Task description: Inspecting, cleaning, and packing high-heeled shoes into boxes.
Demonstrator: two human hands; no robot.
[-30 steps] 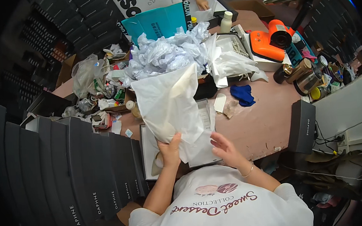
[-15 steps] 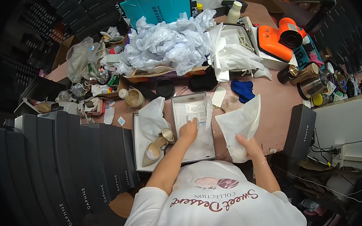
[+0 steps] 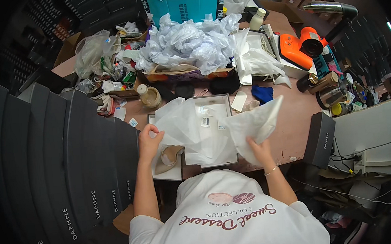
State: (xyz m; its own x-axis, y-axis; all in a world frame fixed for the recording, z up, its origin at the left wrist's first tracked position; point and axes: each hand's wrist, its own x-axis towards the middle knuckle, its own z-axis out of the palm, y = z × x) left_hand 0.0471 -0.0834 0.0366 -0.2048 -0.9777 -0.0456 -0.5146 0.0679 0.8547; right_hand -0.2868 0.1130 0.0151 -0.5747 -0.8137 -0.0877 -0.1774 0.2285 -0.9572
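My left hand (image 3: 148, 144) is closed, thumb against fingertips, at the left edge of a thin white tissue sheet (image 3: 177, 125). The sheet spreads over two open shallow shoebox parts. Below it, a beige shoe (image 3: 170, 157) lies partly covered in the left box part (image 3: 168, 175). The right box part (image 3: 226, 105) has a white inside with small labels (image 3: 205, 122) in it. My right hand (image 3: 261, 150) grips a folded white paper bundle (image 3: 255, 126) above the table, right of the boxes. Whether anything is inside that bundle is hidden.
Tall stacks of dark grey shoeboxes (image 3: 91, 144) line the left. Behind stand a jar (image 3: 148, 97), a heap of crumpled tissue (image 3: 189, 44) and a blue cloth (image 3: 263, 93). An orange device (image 3: 294, 50), cups (image 3: 331, 94) and a dark box (image 3: 321, 137) are at right.
My left hand has moved from the labels in the right box part to the left, and tissue now spreads across both box parts, partly covering the shoe. My right hand still grips the paper bundle.
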